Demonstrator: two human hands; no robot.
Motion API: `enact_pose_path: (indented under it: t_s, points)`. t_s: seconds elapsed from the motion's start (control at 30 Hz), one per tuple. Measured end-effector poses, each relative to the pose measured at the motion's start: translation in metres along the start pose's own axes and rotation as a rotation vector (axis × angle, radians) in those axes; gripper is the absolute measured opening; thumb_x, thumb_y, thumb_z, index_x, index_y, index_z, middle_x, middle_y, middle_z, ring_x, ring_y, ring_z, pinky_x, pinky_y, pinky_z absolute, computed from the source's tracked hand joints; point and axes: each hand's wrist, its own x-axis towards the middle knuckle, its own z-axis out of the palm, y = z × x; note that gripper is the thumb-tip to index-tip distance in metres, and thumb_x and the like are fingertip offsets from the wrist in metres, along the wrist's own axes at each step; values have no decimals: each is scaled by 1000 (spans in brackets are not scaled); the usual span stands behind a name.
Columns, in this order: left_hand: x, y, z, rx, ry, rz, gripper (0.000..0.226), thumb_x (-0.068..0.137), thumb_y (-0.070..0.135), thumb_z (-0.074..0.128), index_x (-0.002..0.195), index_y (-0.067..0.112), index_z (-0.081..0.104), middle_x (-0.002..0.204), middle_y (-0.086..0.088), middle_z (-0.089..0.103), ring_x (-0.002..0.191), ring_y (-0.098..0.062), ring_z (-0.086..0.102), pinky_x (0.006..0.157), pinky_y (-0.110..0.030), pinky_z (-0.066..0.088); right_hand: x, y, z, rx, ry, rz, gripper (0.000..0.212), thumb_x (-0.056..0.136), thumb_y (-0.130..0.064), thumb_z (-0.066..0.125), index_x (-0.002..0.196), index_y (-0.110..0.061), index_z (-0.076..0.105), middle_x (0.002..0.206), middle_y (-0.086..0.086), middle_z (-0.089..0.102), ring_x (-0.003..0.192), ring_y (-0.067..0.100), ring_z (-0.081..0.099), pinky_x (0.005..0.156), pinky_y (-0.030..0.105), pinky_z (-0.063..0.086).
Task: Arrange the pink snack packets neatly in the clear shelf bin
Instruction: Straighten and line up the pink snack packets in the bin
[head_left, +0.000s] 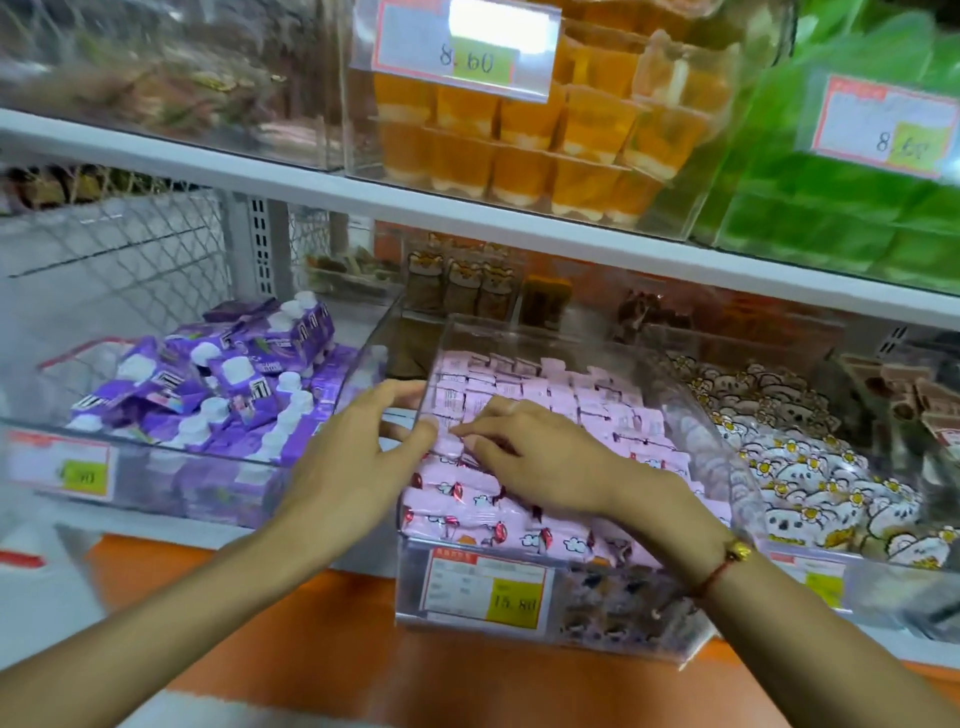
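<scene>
The clear shelf bin stands pulled forward at centre, a yellow price label on its front. Several pink snack packets fill it, stacked in rows at the back and lying flat in front. My left hand curls around the bin's left wall, fingers over the rim and thumb touching a pink packet. My right hand, a red cord bracelet on its wrist, rests on the packets inside the bin and pinches that same packet between thumb and fingers.
A clear bin of purple packs sits to the left, a bin of white cartoon-print packets to the right. The white upper shelf overhangs, carrying orange jelly cups and green packs. An orange ledge runs below.
</scene>
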Motion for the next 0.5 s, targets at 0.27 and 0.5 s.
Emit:
enact_pose_path:
  t_s: [0.27, 0.5]
  points:
    - [10, 3, -4, -121, 15, -70, 8, 90, 37, 56, 96, 35, 61, 95, 23, 63, 88, 0, 61, 83, -29, 47, 53, 11, -12, 46, 91, 184, 20, 89, -31, 62, 103, -18, 69, 86, -2, 61, 82, 18, 57, 65, 24, 35]
    - [11, 4, 0, -64, 19, -41, 24, 91, 33, 52, 114, 37, 58, 99, 25, 62, 85, -2, 65, 84, -30, 49, 60, 6, -5, -93, 172, 61, 18, 80, -24, 73, 98, -24, 73, 102, 0, 70, 96, 22, 62, 70, 28, 44]
